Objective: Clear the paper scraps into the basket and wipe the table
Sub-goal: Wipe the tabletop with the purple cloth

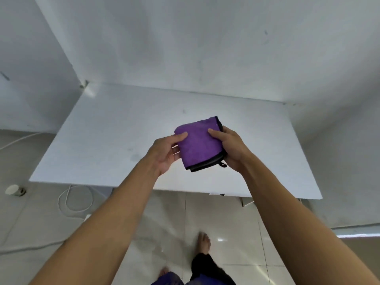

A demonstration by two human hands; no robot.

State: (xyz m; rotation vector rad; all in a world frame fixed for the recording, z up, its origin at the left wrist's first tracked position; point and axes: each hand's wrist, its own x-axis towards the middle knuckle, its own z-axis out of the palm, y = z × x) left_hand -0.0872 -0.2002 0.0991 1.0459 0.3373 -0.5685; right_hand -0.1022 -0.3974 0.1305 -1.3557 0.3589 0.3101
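No words, labels, brand marks, numbers or signs can be read anywhere in the head view; every surface in sight appears plain and unmarked.

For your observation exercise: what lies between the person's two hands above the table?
In the head view, a folded purple cloth lies between the left hand and the right hand; both grip it above the white table.

Folded purple microfibre cloth with black edging sits mid-frame, held up above the plain white table.
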